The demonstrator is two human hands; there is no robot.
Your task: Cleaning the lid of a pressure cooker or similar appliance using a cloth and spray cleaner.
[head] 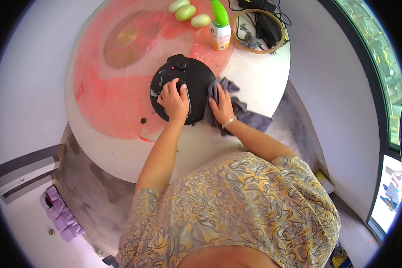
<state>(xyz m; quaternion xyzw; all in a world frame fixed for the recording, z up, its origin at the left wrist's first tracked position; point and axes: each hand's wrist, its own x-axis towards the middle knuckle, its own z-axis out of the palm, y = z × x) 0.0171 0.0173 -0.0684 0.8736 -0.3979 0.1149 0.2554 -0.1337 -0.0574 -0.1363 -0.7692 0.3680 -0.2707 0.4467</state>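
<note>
A round black electric pressure cooker lid (201, 72) lies on the table, its handle side up. White foam clings to its left part, and a valve knob and a small red pin sit near its far edge. My left hand (176, 100) is closed around the lid's central handle (188, 107). In my right hand (223, 106) is a crumpled dark grey cloth (251, 117), pressed against the lid's right rim. Part of the cloth trails onto the tabletop. The underside of the lid is hidden.
Pink plastic film (110, 97) covers much of the round white table (258, 73). A spray bottle (220, 33) with a green top stands beyond the lid, beside several pale green oval fruits (185, 12). A sealing ring (283, 31) encircles a scourer (249, 38) and cables. A small black cap (143, 120) lies left.
</note>
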